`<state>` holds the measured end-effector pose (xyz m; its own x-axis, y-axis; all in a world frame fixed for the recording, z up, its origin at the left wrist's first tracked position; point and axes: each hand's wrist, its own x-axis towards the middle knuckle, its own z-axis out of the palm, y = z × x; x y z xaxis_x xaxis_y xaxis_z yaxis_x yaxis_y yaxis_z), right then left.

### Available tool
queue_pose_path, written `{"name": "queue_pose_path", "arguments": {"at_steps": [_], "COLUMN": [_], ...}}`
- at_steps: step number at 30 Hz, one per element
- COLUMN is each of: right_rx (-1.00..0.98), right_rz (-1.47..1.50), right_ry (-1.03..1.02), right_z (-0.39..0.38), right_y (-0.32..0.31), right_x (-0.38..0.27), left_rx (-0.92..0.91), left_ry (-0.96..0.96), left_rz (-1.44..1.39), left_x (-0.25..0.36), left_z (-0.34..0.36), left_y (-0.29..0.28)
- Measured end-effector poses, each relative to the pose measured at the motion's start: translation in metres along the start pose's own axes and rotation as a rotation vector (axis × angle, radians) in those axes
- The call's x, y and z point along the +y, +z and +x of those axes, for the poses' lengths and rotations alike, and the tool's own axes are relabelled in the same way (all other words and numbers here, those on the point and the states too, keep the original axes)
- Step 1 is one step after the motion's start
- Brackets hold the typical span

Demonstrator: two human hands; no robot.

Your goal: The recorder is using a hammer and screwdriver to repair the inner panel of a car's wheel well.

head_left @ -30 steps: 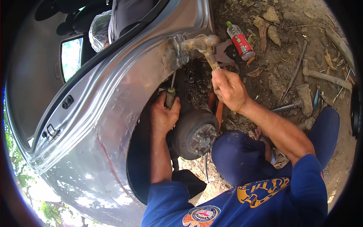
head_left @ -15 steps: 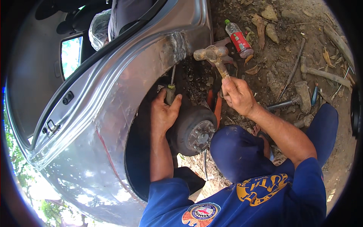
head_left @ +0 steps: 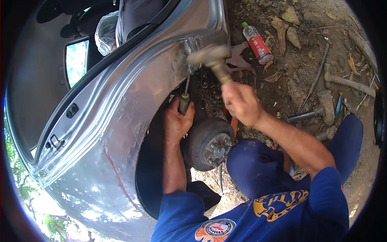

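Note:
My right hand (head_left: 244,104) is wrapped round the handle of a rusty hammer (head_left: 209,56), whose head is blurred by motion near the front edge of the wheel arch. Inside the wheel arch my left hand (head_left: 177,115) grips a screwdriver-like tool (head_left: 184,103) with a yellowish-green handle. Its thin metal shaft points up toward the arch's edge; the tip is hidden. The silver car body panel (head_left: 133,88) has a scraped, rough patch (head_left: 186,47) close to the hammer head. Below my hands sits the bare wheel hub drum (head_left: 211,146) with its studs showing.
A bottle with a red label (head_left: 259,45) lies on the dirt. To the right are a second hammer (head_left: 325,108), a wooden-handled tool (head_left: 350,82), stones and sticks. A plastic-covered item (head_left: 106,32) shows inside the car at upper left. An orange-red piece (head_left: 234,125) stands behind the drum.
My right hand has swung the hammer left, toward the scraped edge of the wheel arch. My left hand still holds the tool in nearly the same place.

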<state>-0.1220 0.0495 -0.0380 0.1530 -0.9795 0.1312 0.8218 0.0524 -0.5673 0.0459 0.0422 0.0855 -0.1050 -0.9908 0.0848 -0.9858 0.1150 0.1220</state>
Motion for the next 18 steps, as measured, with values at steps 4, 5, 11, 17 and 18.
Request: {"name": "queue_pose_path", "arguments": {"at_steps": [4,5,11,17,18], "right_rx": [0.041,0.016,0.071,0.068,0.069], "right_rz": [-0.074,-0.201,-0.085,-0.11,-0.107], "right_ry": [-0.019,-0.018,0.092,0.118,0.119], "right_z": [0.0,0.007,0.005,-0.013,-0.015], "right_y": [-0.007,-0.015,-0.029,-0.036,-0.037], "right_x": [0.001,0.005,-0.02,0.001,0.004], "left_rx": [0.033,0.017,-0.052,-0.1,-0.111], "left_ry": [0.063,0.028,-0.112,-0.139,-0.117], "left_rz": [-0.044,-0.046,-0.128,0.025,0.043], "left_x": [0.005,0.009,0.03,0.059,0.064], "left_z": [0.0,-0.003,-0.012,-0.015,-0.014], "left_y": [0.007,0.003,-0.005,-0.023,-0.026]}}
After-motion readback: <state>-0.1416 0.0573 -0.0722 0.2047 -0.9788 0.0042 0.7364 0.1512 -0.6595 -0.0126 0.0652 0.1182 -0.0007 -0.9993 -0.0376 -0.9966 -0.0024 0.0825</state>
